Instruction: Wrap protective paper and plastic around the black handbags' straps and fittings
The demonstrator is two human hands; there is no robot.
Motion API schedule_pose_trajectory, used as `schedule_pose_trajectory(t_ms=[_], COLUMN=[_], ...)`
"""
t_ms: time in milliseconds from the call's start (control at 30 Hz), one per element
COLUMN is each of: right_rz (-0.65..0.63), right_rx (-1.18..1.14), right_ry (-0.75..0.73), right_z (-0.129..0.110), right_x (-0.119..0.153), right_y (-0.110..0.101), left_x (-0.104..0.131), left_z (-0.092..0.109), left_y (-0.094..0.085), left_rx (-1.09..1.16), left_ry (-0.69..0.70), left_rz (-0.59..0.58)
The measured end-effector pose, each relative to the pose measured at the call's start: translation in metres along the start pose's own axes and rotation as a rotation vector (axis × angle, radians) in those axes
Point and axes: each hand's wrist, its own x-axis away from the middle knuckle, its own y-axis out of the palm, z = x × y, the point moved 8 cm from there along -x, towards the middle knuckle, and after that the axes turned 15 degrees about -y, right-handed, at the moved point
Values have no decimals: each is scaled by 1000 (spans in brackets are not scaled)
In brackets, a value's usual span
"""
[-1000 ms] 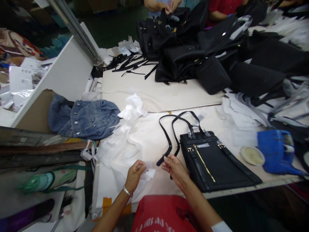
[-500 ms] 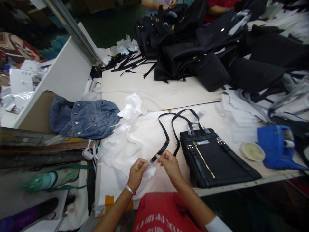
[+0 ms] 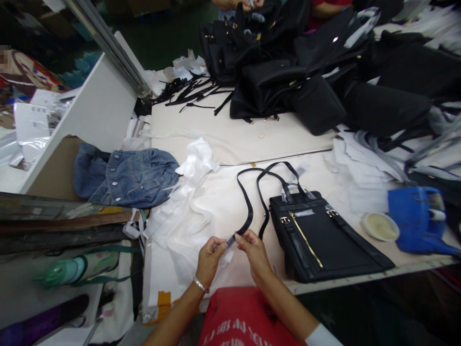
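Note:
A black bag strap [image 3: 247, 204] curves across the white table from a black bag [image 3: 324, 235] lying at my right. My right hand [image 3: 255, 251] pinches the strap near its free end. At that end a short translucent plastic strip [image 3: 230, 241] spans the gap between my hands. My left hand [image 3: 210, 262] has thumb and forefinger closed on the strip's other end. The bag shows a gold zip [image 3: 305, 239] and buckles, with clear wrapping on its handles. White tissue paper [image 3: 190, 216] lies crumpled beyond my left hand.
A denim garment [image 3: 140, 175] lies at the left. Black bags [image 3: 270, 91] are heaped at the back, beside loose black straps [image 3: 194, 93]. A round dish [image 3: 380, 227] and a blue container [image 3: 414, 218] stand on the right. A co-worker's hands [image 3: 248, 5] show at the top.
My left hand has come up slightly and now grips the plastic strip at the strap's end. The strip shows more between my hands. My right hand has shifted slightly along the strap.

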Motion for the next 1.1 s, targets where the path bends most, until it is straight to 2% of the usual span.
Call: schedule_pose_trajectory(t_ms=[167, 300, 400, 567, 700, 900, 1000, 1100], right_rz=[15, -52, -115, 12, 63, 84, 47, 7], right_rx=[-61, -8, -18, -172, -269, -233, -208, -202], right_ry=[61, 42, 93, 216, 264, 165, 186, 230], right_z=[6, 0, -2, 4, 8, 4, 9, 11], right_x=[1, 0, -3, -20, -26, -8, 2, -1], right_y=[-1, 1, 1, -12, -13, -11, -9, -11], left_x=[-3, -5, -5, -2, -2, -3, -4, -4], left_z=[5, 11, 13, 18, 23, 28, 29, 31], left_y=[4, 5, 7, 8, 9, 13, 15, 18], left_rx=[66, 86, 74, 17, -22, -41, -104, -155], left_ry=[-16, -14, -20, 5, 34, 43, 53, 86], left_rz=[-8, 9, 8, 36, 74, 88, 90, 76])
